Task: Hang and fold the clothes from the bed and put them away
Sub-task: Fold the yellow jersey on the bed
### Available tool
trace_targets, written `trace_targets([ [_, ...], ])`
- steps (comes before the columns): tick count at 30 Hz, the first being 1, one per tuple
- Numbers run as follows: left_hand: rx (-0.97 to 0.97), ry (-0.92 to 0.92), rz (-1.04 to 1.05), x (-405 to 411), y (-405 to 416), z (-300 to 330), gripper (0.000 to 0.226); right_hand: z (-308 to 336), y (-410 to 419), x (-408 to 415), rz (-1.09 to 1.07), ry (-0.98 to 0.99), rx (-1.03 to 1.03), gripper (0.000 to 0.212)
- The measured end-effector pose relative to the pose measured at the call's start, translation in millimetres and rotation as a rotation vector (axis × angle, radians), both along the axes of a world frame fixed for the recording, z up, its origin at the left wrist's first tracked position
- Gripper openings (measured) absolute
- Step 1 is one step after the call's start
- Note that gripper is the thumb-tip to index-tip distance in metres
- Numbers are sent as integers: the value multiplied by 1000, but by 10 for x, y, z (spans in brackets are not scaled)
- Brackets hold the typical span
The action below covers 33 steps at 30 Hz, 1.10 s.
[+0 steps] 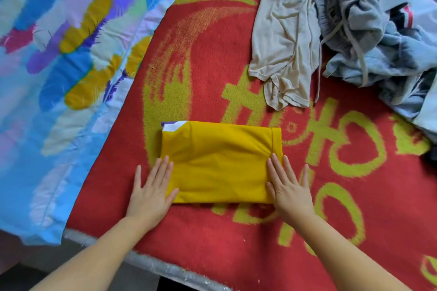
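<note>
Hands flat, fingers straight: left hand [151, 192] and right hand [289, 186] press the ends of a folded yellow garment [220, 163] on the red blanket [205, 54], near its front edge.

A home bedroom. A bed is covered by a red blanket [212, 54] with yellow-green lettering, beside a brightly patterned quilt [59, 66]. Loose clothes [343, 19] lie heaped at the far side.

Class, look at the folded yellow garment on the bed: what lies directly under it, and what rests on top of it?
The folded yellow garment lies on the red blanket. The left hand and right hand rest flat on its ends. Its inner layers are covered, apart from a white and purple corner.
</note>
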<state>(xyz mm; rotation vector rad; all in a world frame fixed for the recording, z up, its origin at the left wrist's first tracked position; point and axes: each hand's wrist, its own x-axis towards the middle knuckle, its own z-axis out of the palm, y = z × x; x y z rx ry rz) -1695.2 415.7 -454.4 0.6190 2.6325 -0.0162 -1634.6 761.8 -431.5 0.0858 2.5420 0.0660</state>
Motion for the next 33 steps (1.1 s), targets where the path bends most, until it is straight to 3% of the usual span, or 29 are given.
trace_targets([
  [3, 40, 71, 15, -7, -111, 120, 73, 233, -67, -21, 30, 76, -50, 74],
  [6, 99, 116, -274, 78, 177, 171, 93, 282, -435, -36, 239, 85, -143, 100],
  [9, 22, 66, -298, 67, 576, 134, 111, 111, -688, -179, 161, 86, -117, 107],
  [12, -4, 135, -266, -118, 792, 73, 69, -96, -716, -302, 137, 85, -100, 95],
  [16, -55, 10, -302, -181, 783, 66, 73, -6, -721, -364, 125, -39, -93, 101],
  [19, -68, -108, -236, -288, 794, 314, 76, 283, -701, -589, 96, -103, -130, 86],
  [25, -48, -98, -110, -503, 733, 1229, 83, 1186, -765, -904, 130, -85, -163, 79],
  [29, -66, 5, -16, -297, 532, 1816, 85, 1811, -946, -906, 287, -5, -147, 74],
  [33, -50, -6, 177, 246, 228, 2186, 82, 2253, -1264, -715, 506, 76, -129, 74],
])
